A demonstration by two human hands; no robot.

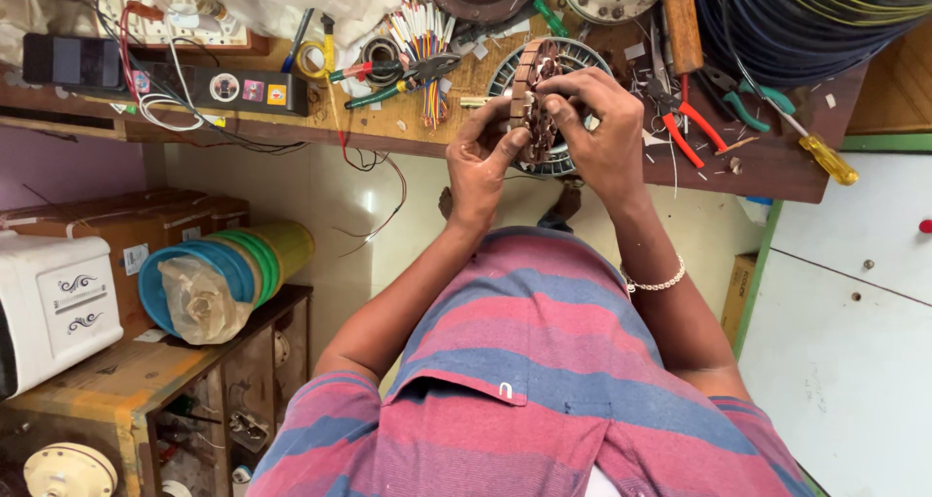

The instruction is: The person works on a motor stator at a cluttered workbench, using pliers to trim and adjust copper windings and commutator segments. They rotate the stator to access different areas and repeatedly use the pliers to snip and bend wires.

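Left hand: the left hand (482, 162) is raised in front of the chest, forearm running up from the lower left, wrist bent slightly back, knuckles towards the camera.
Left fingers: curled and closed on the near rim of the wound stator (534, 99), thumb pressed against its face.
Right hand: the right hand (600, 128) comes in from the right, forearm angled up from the shirt, a beaded bracelet (655, 283) on the wrist.
Right fingers: bent over the top of the stator, tips pinched onto its windings; closed on it, not spread.
Stator position: held in the air between both hands, above the front edge of the bench (408, 128), in front of a round finned motor housing (563, 70) that lies on the bench.
Stator orientation: it stands nearly edge-on to the camera, the disc upright, its long line running up and down, its flat face turned to the right hand.
Nearby on the bench: red-handled pliers (684, 128) just right of the hands, a yellow-handled screwdriver (825, 157) further right, a bundle of coloured wires (427, 55) to the left.
Below: stacked plastic tubs (233, 269) on a wooden shelf (136, 381).
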